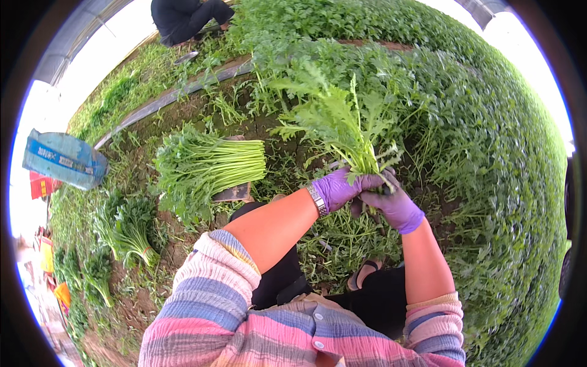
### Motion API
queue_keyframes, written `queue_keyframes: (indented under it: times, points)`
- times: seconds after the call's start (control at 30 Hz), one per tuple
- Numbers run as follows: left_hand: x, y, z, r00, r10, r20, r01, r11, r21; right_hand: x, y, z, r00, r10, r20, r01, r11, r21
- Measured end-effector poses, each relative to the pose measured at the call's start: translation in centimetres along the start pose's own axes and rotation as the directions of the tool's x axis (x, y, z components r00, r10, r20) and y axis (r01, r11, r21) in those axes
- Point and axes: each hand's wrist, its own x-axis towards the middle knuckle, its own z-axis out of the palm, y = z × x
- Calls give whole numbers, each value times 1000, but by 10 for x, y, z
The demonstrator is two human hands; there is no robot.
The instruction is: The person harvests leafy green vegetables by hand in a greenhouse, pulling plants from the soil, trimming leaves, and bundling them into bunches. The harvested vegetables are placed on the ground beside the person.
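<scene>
My left hand [341,187], in a purple glove with a watch at the wrist, is closed around the lower stems of a loose bunch of leafy greens [345,124]. The leaves point up and away from me. Just right of it, my right hand [390,202], also gloved in purple, has its fingers at the cut stem ends of the same bunch; part of a dark item shows under the fingers, too hidden to name. To the left, a large pile of trimmed greens [229,160] lies with its stems towards my hands, on a small wooden support [233,192].
Tied bundles of greens [137,234] lie on the soil at left, near a blue plastic container [66,158]. A dense bed of growing greens [495,151] fills the right. Another person [183,20] crouches at the top, beyond a dark edging strip [169,98]. Cut leaves litter the ground around my feet.
</scene>
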Motion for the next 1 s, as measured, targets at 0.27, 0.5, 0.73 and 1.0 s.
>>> queue_keyframes:
  times: [0.27,0.5,0.73,1.0]
  points:
    - [-24,23,-9,923,-326,-203,356,526,772,-10,10,-37,884,-53,-464,-389,466,-795]
    - [-11,33,-1,748,626,222,-181,-129,975,-23,16,-47,933,64,-355,-355,342,-870]
    - [22,32,-26,980,104,-168,177,-91,980,-29,3,-46,951,-63,-304,-212,584,-783]
    - [41,26,-45,902,-150,-404,429,405,807,-16,79,-88,786,199,-585,-591,515,-620]
